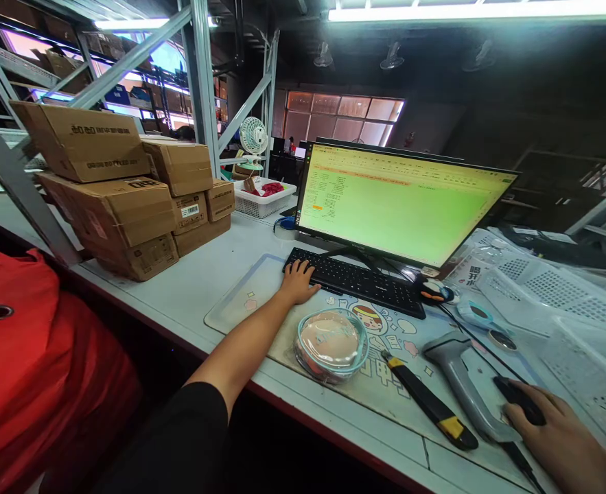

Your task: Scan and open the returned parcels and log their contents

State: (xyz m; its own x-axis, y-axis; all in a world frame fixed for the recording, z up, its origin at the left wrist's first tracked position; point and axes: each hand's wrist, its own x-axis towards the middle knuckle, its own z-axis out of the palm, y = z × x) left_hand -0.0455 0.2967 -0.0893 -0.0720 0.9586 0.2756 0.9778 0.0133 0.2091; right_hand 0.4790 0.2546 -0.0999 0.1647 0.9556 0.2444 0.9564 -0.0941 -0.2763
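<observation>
My left hand (299, 281) lies with spread fingers on the left end of a black keyboard (359, 280). At the lower right, my right hand (554, 418) is wrapped over a black computer mouse (519, 401). Between them on a printed desk mat (276, 329) are a round clear container (331, 343) with a pale blue rim, a black and yellow utility knife (429, 401), and a grey barcode scanner (467, 384) close to the right hand. Behind the keyboard stands a monitor (395, 199) showing a greenish spreadsheet.
Stacked cardboard boxes (127, 213) stand at the left by a metal rack post (204, 89). A white basket (264, 200) with red items sits beyond them. White perforated baskets (539, 288) crowd the right side. A red bag or cover (35, 363) fills the lower left.
</observation>
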